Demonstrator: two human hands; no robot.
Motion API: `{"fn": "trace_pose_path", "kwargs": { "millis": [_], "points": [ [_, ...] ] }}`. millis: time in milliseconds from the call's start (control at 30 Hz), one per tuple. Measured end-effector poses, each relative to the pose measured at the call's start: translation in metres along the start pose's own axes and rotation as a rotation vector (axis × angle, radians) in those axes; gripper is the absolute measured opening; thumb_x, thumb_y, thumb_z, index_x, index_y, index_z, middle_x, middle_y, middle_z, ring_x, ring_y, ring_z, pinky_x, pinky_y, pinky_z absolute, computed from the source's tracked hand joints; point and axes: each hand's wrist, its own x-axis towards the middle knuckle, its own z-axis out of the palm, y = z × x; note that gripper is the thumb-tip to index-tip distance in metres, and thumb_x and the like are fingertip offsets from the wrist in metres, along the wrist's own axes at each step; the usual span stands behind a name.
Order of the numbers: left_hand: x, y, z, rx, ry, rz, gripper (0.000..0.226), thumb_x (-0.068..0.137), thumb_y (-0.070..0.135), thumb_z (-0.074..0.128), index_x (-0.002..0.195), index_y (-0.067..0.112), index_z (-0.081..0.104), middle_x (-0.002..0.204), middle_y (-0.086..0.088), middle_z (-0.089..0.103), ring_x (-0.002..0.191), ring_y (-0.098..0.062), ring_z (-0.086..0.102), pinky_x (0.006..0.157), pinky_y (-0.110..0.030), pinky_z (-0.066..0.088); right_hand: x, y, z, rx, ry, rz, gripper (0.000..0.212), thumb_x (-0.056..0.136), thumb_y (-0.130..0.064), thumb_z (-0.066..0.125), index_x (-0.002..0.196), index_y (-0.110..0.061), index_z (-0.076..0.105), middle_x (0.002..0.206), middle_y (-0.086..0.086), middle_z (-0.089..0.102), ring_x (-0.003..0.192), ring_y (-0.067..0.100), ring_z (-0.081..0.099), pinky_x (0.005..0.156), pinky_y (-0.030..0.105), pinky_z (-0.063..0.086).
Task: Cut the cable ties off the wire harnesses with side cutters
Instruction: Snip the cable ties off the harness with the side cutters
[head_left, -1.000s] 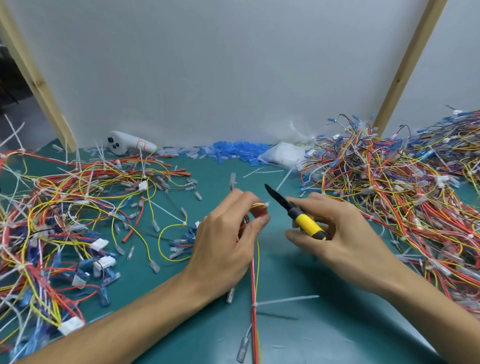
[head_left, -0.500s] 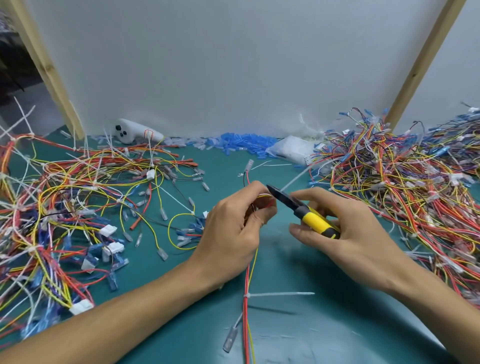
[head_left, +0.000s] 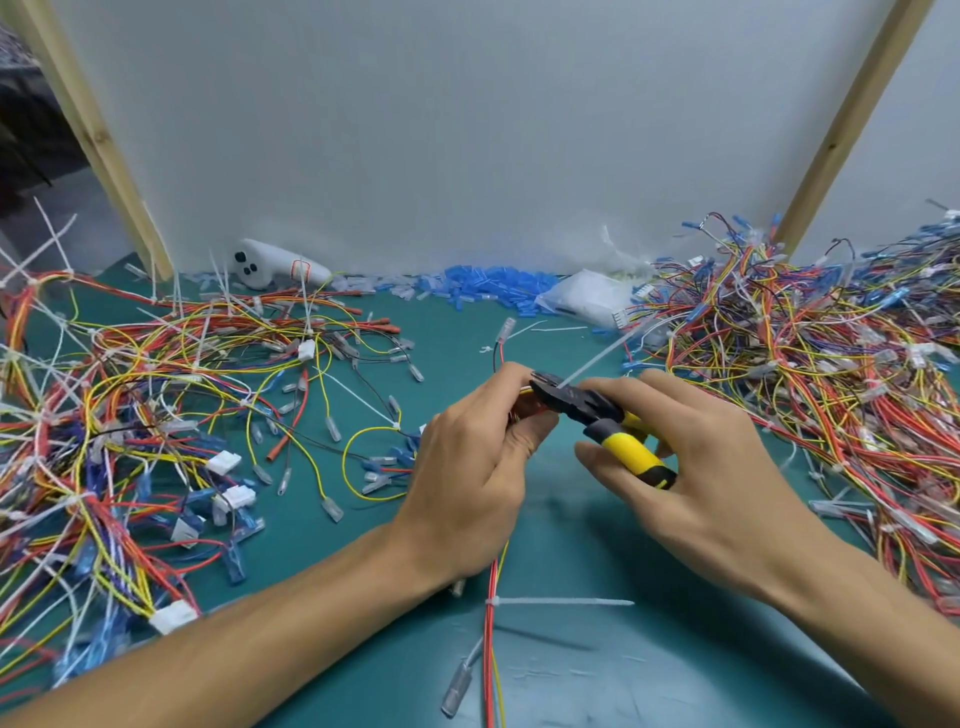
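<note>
L hand (head_left: 467, 467): pinches wire harness (head_left: 491, 623) betw. thumb & fingers; its red/yellow wires run down toward cam.
R hand (head_left: 727, 478): grips side cutters (head_left: 631, 454) by yellow/black handles.
Cutter nose: dark, at L fingertips, against cable tie (head_left: 597, 358); tie's white tail sticks up-right. Open or closed: can't tell.
2nd tie (head_left: 563, 603): same harness, lower down, tail lying to the right over green mat (head_left: 649, 686).
L pile (head_left: 130, 415): loose wires, white plugs, ties.
R pile (head_left: 805, 374): dense tangled harnesses.
Back edge: white controller (head_left: 275, 267), blue sleeves (head_left: 488, 283), white bag (head_left: 587, 301), all along white board (head_left: 467, 130).
</note>
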Motion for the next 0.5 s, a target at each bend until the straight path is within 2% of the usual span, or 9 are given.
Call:
{"fn": "trace_pose_path", "kwargs": {
  "millis": [100, 233, 300, 500],
  "points": [
    [0.000, 0.000, 0.000, -0.006, 0.020, 0.015, 0.010, 0.103, 0.020, 0.055, 0.103, 0.013, 0.062, 0.077, 0.023, 0.053, 0.072, -0.003, 0.049, 0.066, -0.033, 0.038, -0.001, -0.004, 0.002, -0.038, 0.021, 0.011, 0.030, 0.099, -0.044, 0.066, 0.128, -0.036, 0.062, 0.096, -0.013, 0.054, 0.092, 0.006, 0.056, 0.077, 0.014, 0.037],
    [0.000, -0.002, 0.001, -0.021, 0.030, 0.014, 0.009, 0.104, 0.017, 0.055, 0.104, 0.012, 0.062, 0.076, 0.020, 0.054, 0.071, -0.005, 0.050, 0.066, -0.026, 0.036, -0.004, -0.010, 0.005, -0.097, -0.016, 0.067, 0.042, 0.100, -0.055, 0.057, 0.139, -0.041, 0.053, 0.093, -0.007, 0.055, 0.086, 0.015, 0.057, 0.078, 0.034, 0.048],
    [0.000, -0.003, 0.001, -0.038, 0.050, 0.017, 0.009, 0.104, 0.015, 0.056, 0.105, 0.011, 0.064, 0.079, 0.016, 0.057, 0.071, -0.007, 0.052, 0.067, -0.025, 0.039, -0.004, -0.014, 0.006, -0.131, -0.029, 0.096, 0.048, 0.099, -0.062, 0.049, 0.144, -0.046, 0.047, 0.089, -0.005, 0.055, 0.082, 0.020, 0.057, 0.077, 0.039, 0.049],
    [-0.002, -0.002, 0.003, -0.022, 0.098, 0.039, 0.008, 0.103, 0.012, 0.057, 0.102, 0.009, 0.064, 0.078, 0.022, 0.056, 0.071, -0.003, 0.052, 0.067, -0.022, 0.038, -0.005, -0.020, 0.007, -0.044, -0.077, 0.107, 0.046, 0.098, -0.063, 0.047, 0.139, -0.041, 0.048, 0.096, 0.000, 0.059, 0.089, 0.023, 0.060, 0.081, 0.042, 0.050]
  ]
}}
